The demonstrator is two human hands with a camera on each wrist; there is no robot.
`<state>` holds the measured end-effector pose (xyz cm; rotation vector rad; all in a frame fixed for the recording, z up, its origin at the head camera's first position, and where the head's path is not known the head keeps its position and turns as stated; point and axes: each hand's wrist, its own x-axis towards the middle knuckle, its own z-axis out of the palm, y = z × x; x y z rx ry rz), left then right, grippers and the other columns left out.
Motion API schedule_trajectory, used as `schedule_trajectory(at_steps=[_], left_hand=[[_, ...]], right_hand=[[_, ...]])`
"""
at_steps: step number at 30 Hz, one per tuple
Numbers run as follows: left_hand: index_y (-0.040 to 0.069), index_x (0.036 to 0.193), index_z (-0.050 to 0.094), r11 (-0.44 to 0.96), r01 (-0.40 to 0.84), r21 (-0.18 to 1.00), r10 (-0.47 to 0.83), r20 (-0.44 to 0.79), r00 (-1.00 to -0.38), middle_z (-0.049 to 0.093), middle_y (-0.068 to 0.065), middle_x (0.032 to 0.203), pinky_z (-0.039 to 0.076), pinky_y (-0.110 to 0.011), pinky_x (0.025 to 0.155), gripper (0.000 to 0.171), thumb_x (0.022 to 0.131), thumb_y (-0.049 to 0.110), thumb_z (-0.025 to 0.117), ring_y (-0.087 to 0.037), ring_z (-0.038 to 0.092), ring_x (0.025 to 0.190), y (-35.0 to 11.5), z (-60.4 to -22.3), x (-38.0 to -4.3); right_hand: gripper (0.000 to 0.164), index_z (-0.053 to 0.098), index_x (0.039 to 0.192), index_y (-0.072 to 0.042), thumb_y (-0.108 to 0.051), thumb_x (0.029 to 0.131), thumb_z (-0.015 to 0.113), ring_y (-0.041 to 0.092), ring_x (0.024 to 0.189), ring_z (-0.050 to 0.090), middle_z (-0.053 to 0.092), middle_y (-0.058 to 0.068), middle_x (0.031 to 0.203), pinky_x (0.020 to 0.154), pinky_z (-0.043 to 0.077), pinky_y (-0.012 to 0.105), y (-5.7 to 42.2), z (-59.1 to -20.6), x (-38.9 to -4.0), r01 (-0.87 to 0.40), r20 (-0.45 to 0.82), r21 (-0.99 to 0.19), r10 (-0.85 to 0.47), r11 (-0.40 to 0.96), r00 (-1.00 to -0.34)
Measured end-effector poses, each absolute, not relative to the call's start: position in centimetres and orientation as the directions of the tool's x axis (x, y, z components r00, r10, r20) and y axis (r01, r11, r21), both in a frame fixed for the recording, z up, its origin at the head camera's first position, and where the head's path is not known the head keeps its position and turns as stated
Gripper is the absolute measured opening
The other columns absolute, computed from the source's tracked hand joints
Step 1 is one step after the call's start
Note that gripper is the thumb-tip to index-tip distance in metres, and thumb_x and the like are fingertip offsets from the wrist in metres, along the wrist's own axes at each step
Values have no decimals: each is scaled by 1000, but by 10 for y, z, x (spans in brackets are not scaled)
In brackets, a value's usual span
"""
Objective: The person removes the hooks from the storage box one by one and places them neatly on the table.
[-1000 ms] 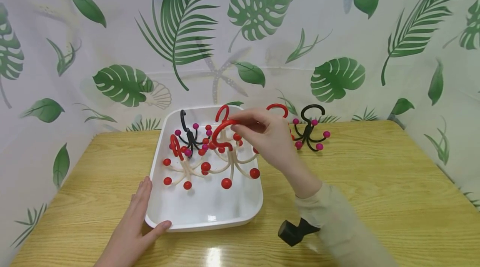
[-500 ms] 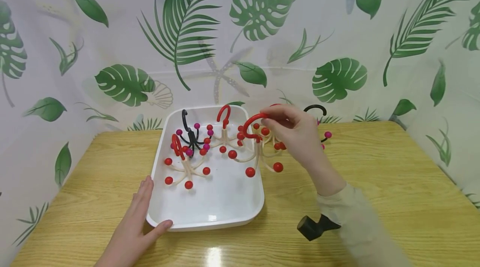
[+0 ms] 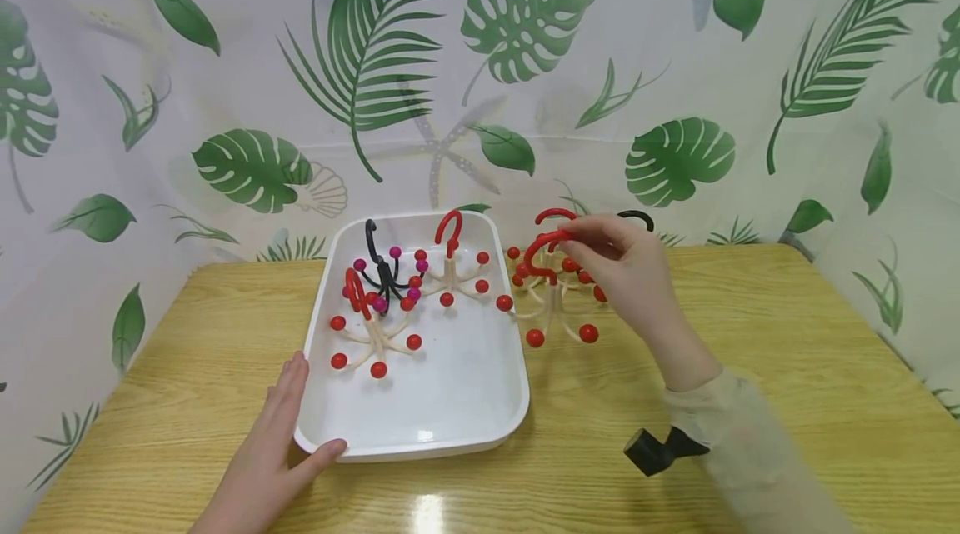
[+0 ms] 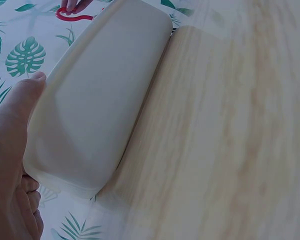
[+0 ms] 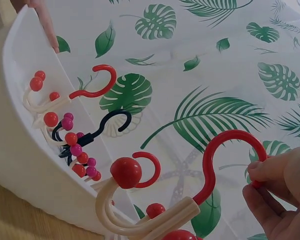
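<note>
Backdrop (image 3: 525,117): pale cloth, green leaf print, rising beyond the tray and to either side. Surface (image 3: 750,317): yellowish wood grain, beneath the tray and around it. Tray (image 3: 442,401): white, raised walls, rounded corners; reference for all places below. Sleeve (image 3: 738,426): light-coloured, on the right forearm, right of the tray.

Left hand (image 3: 272,446): at the tray's near left corner, fingers straight along the outer left wall, thumb laid on the near rim — touching, not clenched. Right hand (image 3: 633,280): right of the tray, thumb and fingers pinching the end of a red hook.

Held hanger (image 3: 553,288), bearing that hook: upright, pale arms downward, at the tray's right wall; one arm's end overlaps the rim in the head view, contact cannot be told. Front hanger (image 3: 377,337): red hook, pale arms, in the tray's left half. Rear hanger (image 3: 450,269): same colours, in the tray's far right part. Dark hanger (image 3: 385,276): in the tray's far left part, just behind the front hanger. Far hanger (image 3: 556,214): red hook, outside the tray's far right side, partly hidden. Black hook (image 3: 638,219): farther right of the tray, remainder hidden. Black fitting (image 3: 651,452): by the cuff, right of the tray's near right corner. Red balls (image 3: 588,334): tips of pale arms. Magenta balls (image 3: 395,252): tips of dark arms, inside the tray
</note>
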<state>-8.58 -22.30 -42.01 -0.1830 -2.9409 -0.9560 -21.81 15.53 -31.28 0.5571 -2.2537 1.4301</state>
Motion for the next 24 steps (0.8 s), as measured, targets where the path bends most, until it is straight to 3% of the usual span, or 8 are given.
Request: schedule_trajectory(at_steps=[11, 24], left_hand=[[16, 155, 4, 794, 128, 594, 100, 80, -992, 4, -9, 160, 14, -61, 111, 99, 86, 52, 64, -32, 4, 144, -223, -421, -87], [16, 155, 3, 802, 104, 589, 91, 52, -994, 3, -9, 160, 17, -65, 108, 101, 85, 56, 63, -36, 6, 144, -223, -419, -88]], right_hand=[[22, 70, 109, -4, -13, 89, 69, 11, 86, 62, 68, 9, 101, 74, 52, 14, 168, -319, -219, -452, 473, -751, -85, 482, -877], [21, 70, 107, -4, -11, 88, 70, 14, 85, 64, 69, 10, 100, 72, 53, 14, 172, -332, -229, -400, 404, -795, -92, 456, -910]])
